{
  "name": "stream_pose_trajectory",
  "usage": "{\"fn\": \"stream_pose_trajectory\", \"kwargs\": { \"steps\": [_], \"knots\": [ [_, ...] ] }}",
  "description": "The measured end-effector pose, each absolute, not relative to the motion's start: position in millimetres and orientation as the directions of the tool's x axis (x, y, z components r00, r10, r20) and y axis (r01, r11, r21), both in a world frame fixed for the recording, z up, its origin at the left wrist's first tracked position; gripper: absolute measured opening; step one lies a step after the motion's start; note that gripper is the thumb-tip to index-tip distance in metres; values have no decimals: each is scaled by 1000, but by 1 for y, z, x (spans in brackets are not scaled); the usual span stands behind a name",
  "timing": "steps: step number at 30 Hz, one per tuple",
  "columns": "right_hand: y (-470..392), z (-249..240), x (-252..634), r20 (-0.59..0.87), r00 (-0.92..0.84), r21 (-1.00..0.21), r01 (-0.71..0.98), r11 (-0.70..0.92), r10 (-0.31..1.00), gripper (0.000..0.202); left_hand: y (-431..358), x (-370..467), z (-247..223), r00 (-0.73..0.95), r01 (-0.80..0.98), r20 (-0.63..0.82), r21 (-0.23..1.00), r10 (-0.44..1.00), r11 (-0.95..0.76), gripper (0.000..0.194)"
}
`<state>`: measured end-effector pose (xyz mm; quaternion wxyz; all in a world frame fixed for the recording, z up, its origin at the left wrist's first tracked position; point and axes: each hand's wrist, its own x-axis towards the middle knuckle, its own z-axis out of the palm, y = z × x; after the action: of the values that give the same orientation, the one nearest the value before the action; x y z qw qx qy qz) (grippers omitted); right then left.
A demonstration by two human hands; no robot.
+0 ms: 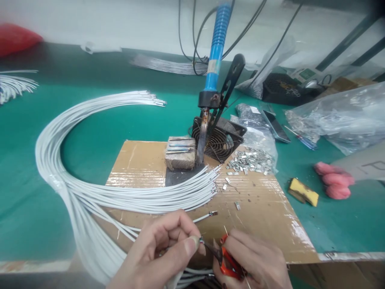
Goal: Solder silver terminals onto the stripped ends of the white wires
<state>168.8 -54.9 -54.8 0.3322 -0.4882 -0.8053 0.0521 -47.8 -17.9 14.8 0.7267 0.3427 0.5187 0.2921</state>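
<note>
My left hand [168, 249] pinches the end of a white cable between thumb and forefinger, with a small metal tip showing. Close on its right, my right hand [252, 261] is wrapped round red-handled pliers [227, 263], whose dark jaws point at that cable end. A thin wire sticks up beside the red handles. Just above the hands, a white cable with a metal connector [213, 213] lies on the cardboard [258, 216]. A large bundle of white cables [144, 198] curves round from the left, its ends above my hands.
A blue-handled soldering iron [214, 60] stands clamped upright behind a grey block [180, 154] and a black fan [221, 138]. Loose metal connectors [252, 160] lie to the right. Further right are a yellow sponge [303, 192], pink pieces [335, 180], a phone [276, 126] and plastic bags [345, 112].
</note>
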Motion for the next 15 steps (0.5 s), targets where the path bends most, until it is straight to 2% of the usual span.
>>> {"fn": "stream_pose_trajectory", "kwargs": {
  "steps": [4,9,15],
  "knots": [
    [-55,-58,168,493,-295,-413,748,519,818,24,-17,-49,14,320,-91,-577,771,751,631,66],
    [-55,-60,167,482,-290,-439,737,514,827,25,-17,-49,14,312,-74,-547,802,777,593,61],
    [-56,-63,168,456,-295,-461,729,506,840,26,-17,-50,12,295,-22,-582,789,758,615,66]
  ]
}}
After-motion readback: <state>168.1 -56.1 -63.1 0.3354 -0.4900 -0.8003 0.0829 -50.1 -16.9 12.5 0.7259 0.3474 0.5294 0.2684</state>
